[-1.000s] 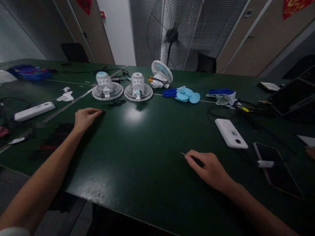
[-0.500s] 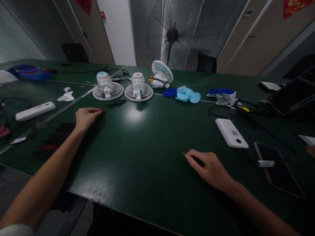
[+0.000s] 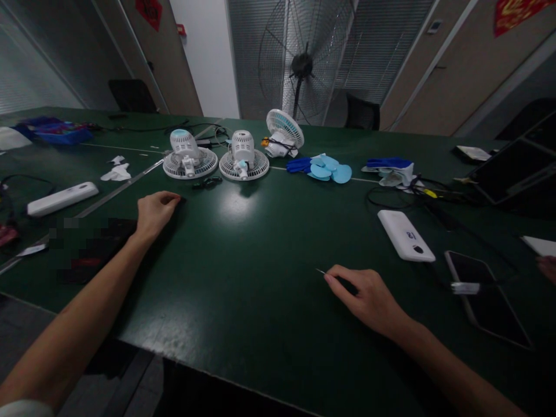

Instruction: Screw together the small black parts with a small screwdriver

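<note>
Pinching a slender pale rod (image 3: 320, 271) between thumb and index finger, our right hand (image 3: 371, 298) has it pointing leftward over the green table (image 3: 243, 278). Our left hand (image 3: 154, 214) meets at the fingertips beside a small dark piece (image 3: 183, 200); we cannot tell whether it is gripped. Beyond, we see two white fans (image 3: 244, 165) grille-down and a light-blue fan blade (image 3: 332, 171) touching a blue glove (image 3: 299, 165).

A head-worn camera looks forward and down across the green table (image 3: 243, 255).
</note>
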The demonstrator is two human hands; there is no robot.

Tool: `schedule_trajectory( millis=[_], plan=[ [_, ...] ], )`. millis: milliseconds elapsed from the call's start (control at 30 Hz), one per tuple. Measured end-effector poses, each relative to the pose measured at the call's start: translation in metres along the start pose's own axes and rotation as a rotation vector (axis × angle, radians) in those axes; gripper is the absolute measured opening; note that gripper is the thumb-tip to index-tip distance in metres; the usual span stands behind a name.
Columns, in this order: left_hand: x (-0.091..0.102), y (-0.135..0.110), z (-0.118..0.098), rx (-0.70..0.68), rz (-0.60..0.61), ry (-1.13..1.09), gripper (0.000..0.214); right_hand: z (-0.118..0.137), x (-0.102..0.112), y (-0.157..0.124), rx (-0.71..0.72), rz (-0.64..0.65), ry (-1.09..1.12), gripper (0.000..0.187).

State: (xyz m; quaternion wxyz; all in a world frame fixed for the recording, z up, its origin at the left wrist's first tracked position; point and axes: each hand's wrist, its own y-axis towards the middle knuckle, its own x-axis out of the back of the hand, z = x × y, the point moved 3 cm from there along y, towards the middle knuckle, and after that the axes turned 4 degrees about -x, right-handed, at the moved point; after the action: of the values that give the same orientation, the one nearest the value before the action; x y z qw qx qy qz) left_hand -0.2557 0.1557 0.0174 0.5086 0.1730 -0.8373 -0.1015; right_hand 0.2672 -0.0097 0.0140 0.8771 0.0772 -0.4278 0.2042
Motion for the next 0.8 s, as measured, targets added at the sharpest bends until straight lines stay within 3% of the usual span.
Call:
schedule_trajectory(
  millis=[200,300,367,433,567,633,700,800],
  plan=[
    [0.0,0.002,0.006,-0.016,-0.019,-0.035,0.036,0.0,0.0,0.0,0.005,-0.01,-0.005,0.034],
    [-0.006,0.001,-0.006,-0.069,0.023,-0.081,0.038,-0.001,-0.001,0.0,0.008,-0.016,0.002,0.034],
    [-0.017,-0.01,-0.035,-0.175,0.108,-0.155,0.037,-0.002,-0.001,0.0,0.002,-0.02,0.004,0.033],
    [-0.033,-0.037,-0.08,-0.322,0.219,-0.247,0.033,-0.001,-0.001,0.001,0.0,-0.018,0.006,0.033],
    [-0.064,-0.129,-0.188,-0.698,0.602,-0.469,0.021,0.002,-0.002,0.002,0.018,-0.019,-0.036,0.03],
    [-0.069,-0.169,-0.227,-0.875,0.709,-0.559,0.019,0.004,-0.002,0.001,0.053,0.0,-0.063,0.029],
    [-0.069,-0.191,-0.246,-0.944,0.736,-0.617,0.017,0.006,-0.002,0.0,0.096,0.041,-0.093,0.028],
    [-0.068,-0.196,-0.25,-0.939,0.721,-0.65,0.019,0.01,-0.003,-0.004,0.152,0.108,-0.147,0.027]
  ],
)
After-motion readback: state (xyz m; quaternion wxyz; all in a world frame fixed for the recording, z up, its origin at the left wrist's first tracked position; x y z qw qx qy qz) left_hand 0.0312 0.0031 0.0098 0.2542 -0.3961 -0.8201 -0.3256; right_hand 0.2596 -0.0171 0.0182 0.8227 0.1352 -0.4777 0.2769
